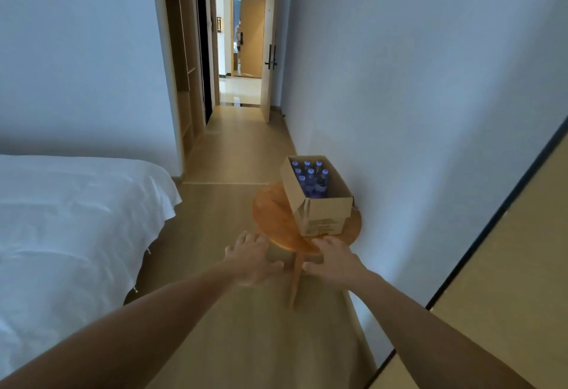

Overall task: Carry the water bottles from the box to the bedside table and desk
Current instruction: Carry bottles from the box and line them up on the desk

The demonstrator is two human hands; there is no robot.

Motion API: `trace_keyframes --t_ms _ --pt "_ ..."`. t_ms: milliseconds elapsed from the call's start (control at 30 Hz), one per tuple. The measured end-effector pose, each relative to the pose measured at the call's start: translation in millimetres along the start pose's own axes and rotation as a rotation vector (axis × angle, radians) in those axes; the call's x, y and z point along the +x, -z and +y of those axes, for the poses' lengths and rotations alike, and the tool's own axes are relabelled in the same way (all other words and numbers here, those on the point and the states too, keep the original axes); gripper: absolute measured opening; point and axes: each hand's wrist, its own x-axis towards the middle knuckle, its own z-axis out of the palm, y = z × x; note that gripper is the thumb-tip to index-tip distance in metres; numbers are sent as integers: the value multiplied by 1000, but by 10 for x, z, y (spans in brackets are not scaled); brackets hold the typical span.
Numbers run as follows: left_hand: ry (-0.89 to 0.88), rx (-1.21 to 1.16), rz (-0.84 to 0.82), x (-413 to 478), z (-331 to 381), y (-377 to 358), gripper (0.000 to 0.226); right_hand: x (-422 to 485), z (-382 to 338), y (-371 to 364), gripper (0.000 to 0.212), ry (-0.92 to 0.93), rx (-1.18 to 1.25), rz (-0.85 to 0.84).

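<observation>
An open cardboard box (322, 218) stands on a small round wooden table (273, 219) against the right wall. Inside it stand several water bottles (310, 178) with pale blue caps, upright and packed together. Both my arms reach forward toward the table's near edge. My left hand (250, 258) hovers just short of the table's left front rim, fingers spread, holding nothing. My right hand (333, 261) is at the front rim just below the box, fingers apart and empty. One table leg shows between my hands.
A bed with a white sheet (70, 222) fills the left side. A wooden surface with a dark edge (498, 296) runs along the lower right. A hallway with wood floor (239, 149) leads past shelving to an open door (270, 47).
</observation>
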Motion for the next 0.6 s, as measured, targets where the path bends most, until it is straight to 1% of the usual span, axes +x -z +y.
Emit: trace_keyframes --t_ms 100,167,233,400,467,533,600 --pt "-25 21 0 510 -21 232 85 485 30 155 72 -28 26 33" --pt "-33 19 -17 829 -31 330 87 750 71 218 68 -48 47 25" --pt "-47 21 -31 1181 -34 368 85 1045 154 276 65 -71 53 23" --pt "-40 32 -47 2130 74 451 82 1975 439 436 68 -94 69 31" --pt "-34 26 -48 2489 143 513 82 2363 545 515 63 -75 86 44" --pt "-9 3 -41 2845 220 602 83 2793 672 608 59 -34 34 60" --pt "5 7 -25 3189 285 692 85 3158 758 741 58 -79 60 25"
